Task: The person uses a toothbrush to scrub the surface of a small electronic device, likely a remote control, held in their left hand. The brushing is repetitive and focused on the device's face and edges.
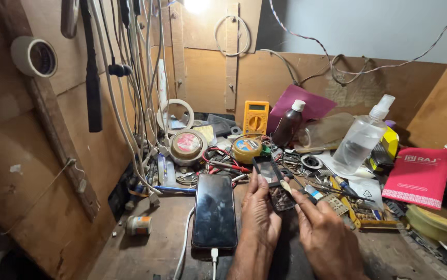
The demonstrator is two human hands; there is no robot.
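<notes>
Two hands come up from the bottom edge, closest to us. Left hand [260, 210] holds a small old phone with buttons [274, 182]; its fingers are curled around the phone's left side and its thumb lies along the edge. The little phone is tilted, with its dark screen at the top and its keys lower down. It sits over the middle of the messy wooden bench [151, 243]. Right hand [327, 236] pinches a thin stick tool [286, 187] between thumb and finger. The pale tip of the tool touches the little phone near its keys.

Just beside the left hand lies a big black phone [214, 210], flat on the bench, screen dark. A white cable [214, 256] is plugged into its bottom end.

Behind the hands is a pile of wires and small parts. A yellow meter [255, 117] stands at the back. Near it is a brown bottle with a white cap [288, 124]. A clear spray bottle [360, 137] leans on the right. A red booklet [418, 176] lies further right. Grey cables [130, 78] hang down the wooden wall on the left, and a roll of tape [34, 56] hangs there too.
</notes>
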